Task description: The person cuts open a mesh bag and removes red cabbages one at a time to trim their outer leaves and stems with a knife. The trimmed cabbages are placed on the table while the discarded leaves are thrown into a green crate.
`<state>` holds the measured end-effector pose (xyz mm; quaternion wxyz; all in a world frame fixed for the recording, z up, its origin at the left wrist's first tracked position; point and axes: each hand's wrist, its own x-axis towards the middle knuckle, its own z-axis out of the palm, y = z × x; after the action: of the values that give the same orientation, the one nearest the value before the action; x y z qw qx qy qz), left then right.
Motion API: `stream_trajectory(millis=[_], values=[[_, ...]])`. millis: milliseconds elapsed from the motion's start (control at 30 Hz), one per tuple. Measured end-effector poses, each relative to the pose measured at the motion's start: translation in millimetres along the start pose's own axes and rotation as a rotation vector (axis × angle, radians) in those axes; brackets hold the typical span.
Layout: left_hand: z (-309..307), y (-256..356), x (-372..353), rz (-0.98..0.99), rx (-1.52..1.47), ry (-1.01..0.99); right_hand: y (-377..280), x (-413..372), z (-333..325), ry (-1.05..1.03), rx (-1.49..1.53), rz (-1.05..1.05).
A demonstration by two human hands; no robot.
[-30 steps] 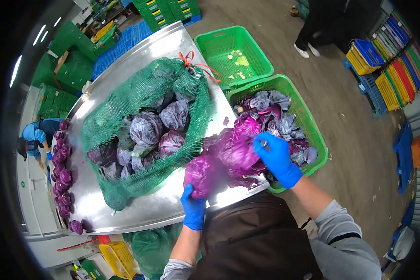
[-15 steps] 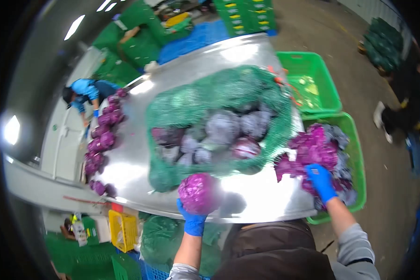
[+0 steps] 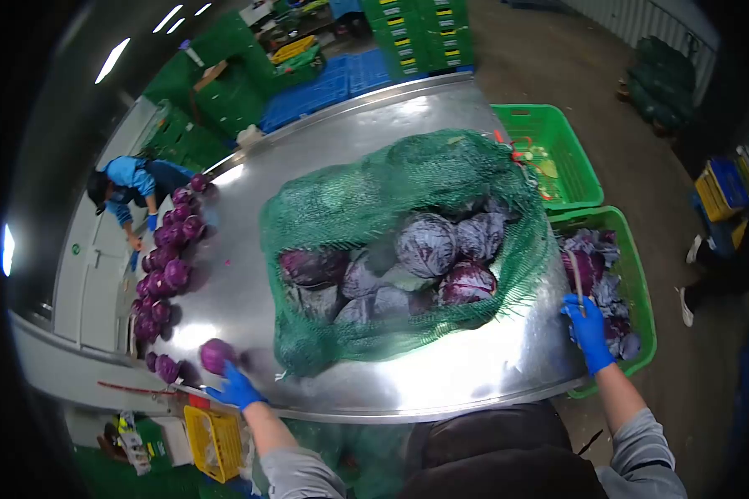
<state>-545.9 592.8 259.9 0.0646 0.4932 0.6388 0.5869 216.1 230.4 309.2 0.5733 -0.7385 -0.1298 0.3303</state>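
Note:
At the near left of the metal table, my left hand (image 3: pixel 240 387), in a blue glove, has its fingers spread beside a peeled purple cabbage (image 3: pixel 217 356). My right hand (image 3: pixel 589 324), also gloved in blue, is closed around a thin knife (image 3: pixel 576 276) at the table's right edge, by a green crate (image 3: pixel 641 309) of loose cabbage leaves. Between my hands lies an open green mesh sack (image 3: pixel 333 212) with several cabbages, among them a pale purple one (image 3: pixel 426 244).
Several peeled cabbages (image 3: pixel 175 274) line the table's (image 3: pixel 225 303) left edge. Behind them a person in blue (image 3: pixel 129 175) bends forward. Another green crate (image 3: pixel 587 179) stands at the right. A yellow basket (image 3: pixel 210 445) is below the near left edge.
My left hand has moved left with the cabbage and its fingers have spread. The purple leaves by my right hand have dropped away, and the knife now shows.

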Motion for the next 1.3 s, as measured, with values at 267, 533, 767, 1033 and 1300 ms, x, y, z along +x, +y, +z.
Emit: stream_trajectory(millis=[267, 533, 767, 1033, 1300], values=[[186, 354, -91, -0.250, -0.784, -1.306, -92, -28, 106, -0.196, -0.032, -0.524], [326, 439, -229, 0.669, 0.238, -1.257, -95, -12, 161, -0.389, 0.240, -0.109], [302, 437, -227, -0.101, -0.414, -1.294, -71, -51, 103, -0.349, 0.196, -0.124], [186, 476, -374, -0.520, -1.029, -1.208, -81, -88, 54, -0.199, 0.227, -0.254], [192, 414, -477, -0.256, -0.434, -1.249, 11, -42, -20, -0.251, 0.153, 0.310]])
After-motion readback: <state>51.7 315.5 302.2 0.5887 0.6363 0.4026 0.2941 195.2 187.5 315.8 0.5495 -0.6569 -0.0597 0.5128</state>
